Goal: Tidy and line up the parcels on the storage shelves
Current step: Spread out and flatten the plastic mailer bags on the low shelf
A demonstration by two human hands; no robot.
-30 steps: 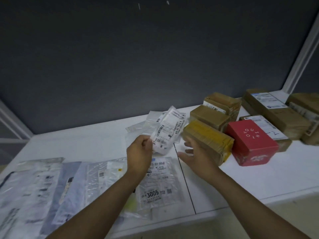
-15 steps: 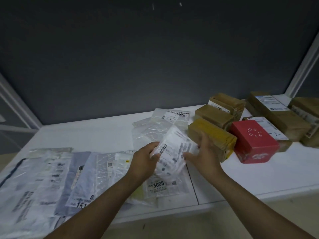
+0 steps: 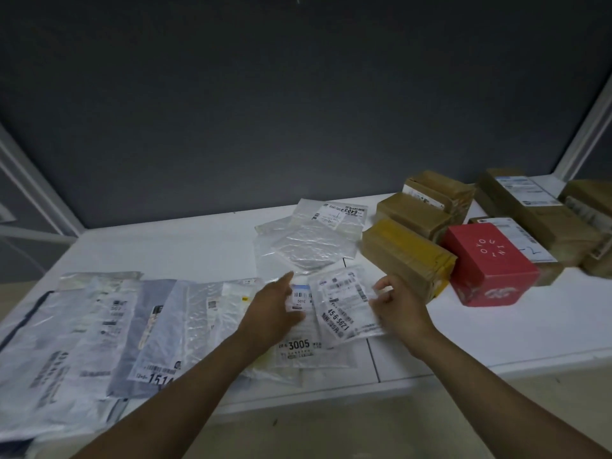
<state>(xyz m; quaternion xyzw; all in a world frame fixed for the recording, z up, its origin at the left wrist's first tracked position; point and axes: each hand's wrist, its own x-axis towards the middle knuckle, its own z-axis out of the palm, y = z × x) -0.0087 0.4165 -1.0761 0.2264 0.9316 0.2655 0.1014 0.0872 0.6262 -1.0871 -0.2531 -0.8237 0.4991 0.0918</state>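
A small clear plastic parcel with a white label point(image 3: 346, 306) lies on the white shelf point(image 3: 165, 246), on top of the bag marked 3005 point(image 3: 299, 347). My right hand point(image 3: 399, 304) pinches its right edge. My left hand point(image 3: 270, 313) rests flat with fingers spread over the bags just left of it. More flat bags point(image 3: 99, 329) overlap in a row to the left. Clear bags point(image 3: 311, 240) lie behind, one labelled 6403.
Taped brown cartons point(image 3: 405, 260) and a red box point(image 3: 490, 263) stand in rows at the right, close to my right hand. A dark wall point(image 3: 298, 111) backs the shelf. White uprights point(image 3: 583, 127) frame both sides. The shelf's front edge runs below my wrists.
The small labelled parcel came down from mid-air onto the 3005 bag. My left hand let go of it and flattened on the bags; my right hand took its right edge.
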